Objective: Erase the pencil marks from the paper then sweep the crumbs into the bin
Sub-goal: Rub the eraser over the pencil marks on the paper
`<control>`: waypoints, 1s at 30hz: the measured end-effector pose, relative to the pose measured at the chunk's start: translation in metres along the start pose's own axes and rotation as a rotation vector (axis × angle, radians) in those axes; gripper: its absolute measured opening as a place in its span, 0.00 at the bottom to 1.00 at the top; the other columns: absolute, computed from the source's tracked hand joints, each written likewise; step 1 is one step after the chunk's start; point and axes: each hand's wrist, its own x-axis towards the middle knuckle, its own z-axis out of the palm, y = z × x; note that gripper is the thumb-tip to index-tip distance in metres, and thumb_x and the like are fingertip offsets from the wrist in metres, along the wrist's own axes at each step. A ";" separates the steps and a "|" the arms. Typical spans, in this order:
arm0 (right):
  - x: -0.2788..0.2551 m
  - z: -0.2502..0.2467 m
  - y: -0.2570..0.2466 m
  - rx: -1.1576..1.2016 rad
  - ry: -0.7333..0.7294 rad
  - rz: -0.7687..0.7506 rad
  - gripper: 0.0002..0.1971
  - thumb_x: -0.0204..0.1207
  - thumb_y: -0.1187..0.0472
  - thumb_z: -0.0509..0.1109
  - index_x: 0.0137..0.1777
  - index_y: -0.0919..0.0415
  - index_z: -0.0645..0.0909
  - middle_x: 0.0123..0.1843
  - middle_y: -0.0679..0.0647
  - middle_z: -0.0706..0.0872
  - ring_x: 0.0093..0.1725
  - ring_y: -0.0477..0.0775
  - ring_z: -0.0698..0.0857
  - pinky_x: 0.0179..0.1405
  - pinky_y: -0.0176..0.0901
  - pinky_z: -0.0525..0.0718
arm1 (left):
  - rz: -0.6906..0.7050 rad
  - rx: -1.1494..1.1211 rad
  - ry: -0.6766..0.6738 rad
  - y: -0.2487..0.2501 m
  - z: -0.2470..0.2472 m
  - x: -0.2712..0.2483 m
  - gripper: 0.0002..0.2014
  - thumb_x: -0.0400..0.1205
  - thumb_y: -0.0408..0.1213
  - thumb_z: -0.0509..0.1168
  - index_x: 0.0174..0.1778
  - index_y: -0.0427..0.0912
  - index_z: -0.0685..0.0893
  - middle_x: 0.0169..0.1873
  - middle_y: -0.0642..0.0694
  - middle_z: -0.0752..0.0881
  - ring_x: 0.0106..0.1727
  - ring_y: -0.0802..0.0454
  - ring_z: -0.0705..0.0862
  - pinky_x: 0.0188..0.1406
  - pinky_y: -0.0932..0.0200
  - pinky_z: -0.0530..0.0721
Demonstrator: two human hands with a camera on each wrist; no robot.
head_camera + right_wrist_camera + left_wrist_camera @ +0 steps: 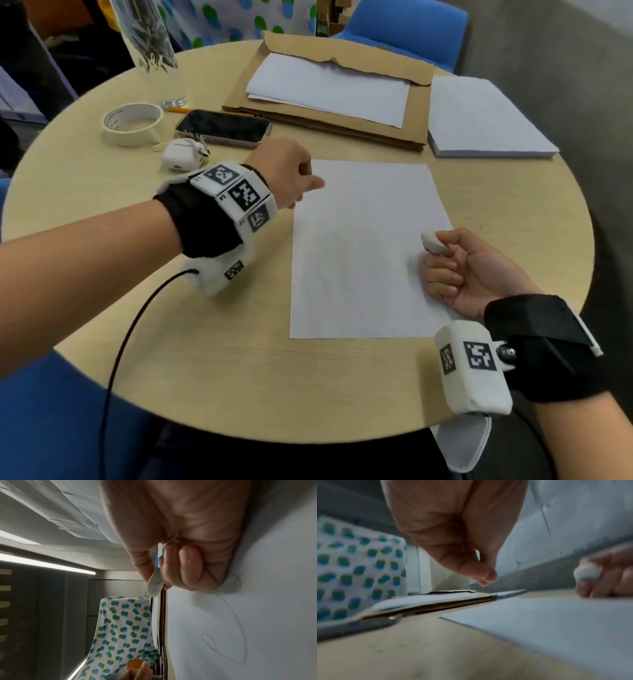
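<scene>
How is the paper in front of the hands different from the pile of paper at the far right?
The single sheet lies flat and thin; the pile is a thick stack. The sheet carries faint pencil lines; the pile's top looks blank. The right hand, holding an eraser, rests on the sheet; nothing touches the pile. Both are white and lie on the table.

White paper [366, 246], white eraser [434, 242], beige table [205, 359], blue-and-green dotted cloth [120, 628].

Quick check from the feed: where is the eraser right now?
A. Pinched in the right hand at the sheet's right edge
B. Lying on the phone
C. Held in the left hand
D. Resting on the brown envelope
A: the white eraser sticks out between thumb and fingers of the right hand, which rests on the right edge of the paper; the left hand holds nothing.
</scene>
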 end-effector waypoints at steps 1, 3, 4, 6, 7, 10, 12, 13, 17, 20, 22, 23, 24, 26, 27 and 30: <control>0.000 0.001 0.000 -0.007 0.001 0.005 0.21 0.44 0.59 0.78 0.25 0.55 0.64 0.21 0.47 0.60 0.14 0.44 0.60 0.09 0.35 0.61 | 0.029 0.007 -0.042 0.001 0.001 0.000 0.09 0.81 0.40 0.65 0.51 0.38 0.84 0.44 0.42 0.88 0.40 0.53 0.86 0.42 0.62 0.82; 0.000 0.002 -0.001 -0.014 0.024 0.011 0.17 0.47 0.59 0.74 0.24 0.55 0.64 0.20 0.47 0.60 0.13 0.44 0.60 0.08 0.34 0.61 | 0.114 0.128 -0.215 0.001 0.005 0.001 0.19 0.79 0.41 0.68 0.67 0.45 0.78 0.64 0.46 0.81 0.62 0.52 0.80 0.60 0.59 0.77; 0.000 0.003 -0.001 -0.012 0.034 0.014 0.17 0.48 0.59 0.73 0.24 0.55 0.63 0.20 0.47 0.59 0.13 0.44 0.60 0.08 0.34 0.61 | 0.142 0.223 -0.349 -0.001 0.007 0.000 0.30 0.77 0.45 0.70 0.75 0.49 0.70 0.74 0.48 0.71 0.73 0.51 0.72 0.70 0.56 0.71; 0.000 0.005 -0.002 -0.016 0.064 0.018 0.17 0.49 0.58 0.72 0.26 0.55 0.63 0.20 0.47 0.60 0.13 0.44 0.60 0.08 0.34 0.61 | 0.150 0.408 -0.567 -0.002 0.012 -0.004 0.49 0.71 0.53 0.73 0.82 0.52 0.50 0.83 0.50 0.49 0.83 0.49 0.51 0.80 0.49 0.54; -0.001 0.007 -0.002 -0.038 0.092 0.023 0.16 0.51 0.58 0.72 0.27 0.55 0.63 0.20 0.47 0.60 0.13 0.44 0.60 0.09 0.34 0.60 | 0.156 0.470 -0.619 -0.004 0.014 -0.006 0.55 0.69 0.56 0.74 0.83 0.51 0.43 0.83 0.50 0.43 0.83 0.49 0.44 0.81 0.46 0.49; -0.001 0.019 -0.005 -0.200 0.208 0.026 0.09 0.70 0.58 0.65 0.31 0.56 0.70 0.20 0.47 0.67 0.14 0.44 0.63 0.11 0.31 0.62 | 0.176 0.516 -0.665 -0.007 0.022 -0.010 0.63 0.65 0.59 0.75 0.81 0.49 0.34 0.82 0.47 0.34 0.83 0.48 0.37 0.81 0.42 0.42; 0.002 0.031 -0.009 -0.362 0.240 -0.017 0.07 0.77 0.60 0.64 0.38 0.59 0.77 0.24 0.50 0.73 0.14 0.44 0.68 0.13 0.30 0.66 | 0.173 0.483 -0.670 -0.009 0.025 -0.010 0.64 0.65 0.58 0.75 0.81 0.49 0.32 0.81 0.47 0.32 0.83 0.48 0.37 0.81 0.45 0.43; 0.005 0.039 -0.012 -0.463 0.229 -0.038 0.06 0.77 0.61 0.65 0.40 0.61 0.79 0.27 0.51 0.75 0.14 0.44 0.70 0.14 0.29 0.69 | 0.168 0.468 -0.671 -0.010 0.026 -0.009 0.64 0.65 0.58 0.75 0.81 0.49 0.32 0.81 0.47 0.31 0.83 0.49 0.37 0.81 0.47 0.44; 0.022 0.074 -0.027 -0.943 0.176 -0.044 0.06 0.72 0.62 0.73 0.40 0.66 0.85 0.29 0.55 0.83 0.21 0.46 0.75 0.22 0.32 0.74 | 0.181 0.439 -0.659 -0.015 0.028 -0.009 0.65 0.65 0.59 0.75 0.80 0.45 0.30 0.81 0.46 0.31 0.83 0.51 0.36 0.81 0.52 0.41; 0.041 0.093 -0.037 -1.150 0.242 -0.076 0.06 0.71 0.62 0.76 0.36 0.64 0.85 0.29 0.55 0.85 0.24 0.47 0.78 0.28 0.35 0.77 | 0.194 0.424 -0.644 -0.019 0.028 -0.009 0.65 0.65 0.59 0.74 0.80 0.42 0.31 0.81 0.46 0.31 0.82 0.53 0.35 0.80 0.53 0.39; 0.051 0.100 -0.040 -1.244 0.281 -0.113 0.09 0.71 0.62 0.75 0.33 0.63 0.82 0.30 0.55 0.85 0.24 0.48 0.79 0.28 0.35 0.78 | 0.200 0.418 -0.641 -0.021 0.029 -0.009 0.66 0.65 0.60 0.74 0.80 0.42 0.30 0.81 0.47 0.31 0.82 0.54 0.35 0.81 0.52 0.39; 0.053 0.102 -0.039 -1.283 0.285 -0.117 0.09 0.71 0.62 0.75 0.32 0.63 0.81 0.29 0.55 0.85 0.24 0.48 0.79 0.28 0.35 0.79 | 0.202 0.418 -0.641 -0.021 0.029 -0.009 0.66 0.64 0.61 0.74 0.80 0.43 0.30 0.81 0.47 0.31 0.82 0.54 0.35 0.81 0.51 0.40; 0.053 0.104 -0.035 -1.316 0.269 -0.109 0.09 0.71 0.63 0.74 0.32 0.63 0.80 0.29 0.55 0.85 0.23 0.47 0.79 0.26 0.34 0.79 | 0.204 0.419 -0.643 -0.022 0.029 -0.009 0.66 0.64 0.61 0.74 0.80 0.43 0.30 0.81 0.47 0.31 0.82 0.54 0.35 0.82 0.51 0.40; 0.049 0.106 -0.025 -1.361 0.190 -0.064 0.07 0.70 0.65 0.74 0.32 0.63 0.81 0.28 0.55 0.85 0.22 0.47 0.79 0.21 0.32 0.78 | 0.205 0.421 -0.651 -0.022 0.029 -0.008 0.66 0.64 0.61 0.74 0.80 0.43 0.30 0.81 0.48 0.30 0.82 0.54 0.35 0.81 0.51 0.40; 0.046 0.108 -0.022 -1.367 0.155 -0.034 0.07 0.69 0.65 0.74 0.33 0.64 0.81 0.28 0.56 0.85 0.21 0.47 0.78 0.20 0.31 0.78 | 0.205 0.423 -0.656 -0.022 0.029 -0.008 0.66 0.64 0.61 0.73 0.80 0.43 0.30 0.80 0.48 0.30 0.82 0.54 0.34 0.81 0.51 0.39; 0.048 0.110 -0.027 -1.313 0.182 -0.032 0.05 0.71 0.67 0.73 0.37 0.67 0.81 0.28 0.58 0.83 0.22 0.49 0.78 0.22 0.34 0.79 | 0.206 0.425 -0.660 -0.022 0.029 -0.009 0.66 0.64 0.62 0.73 0.80 0.44 0.29 0.80 0.48 0.29 0.82 0.55 0.34 0.80 0.51 0.39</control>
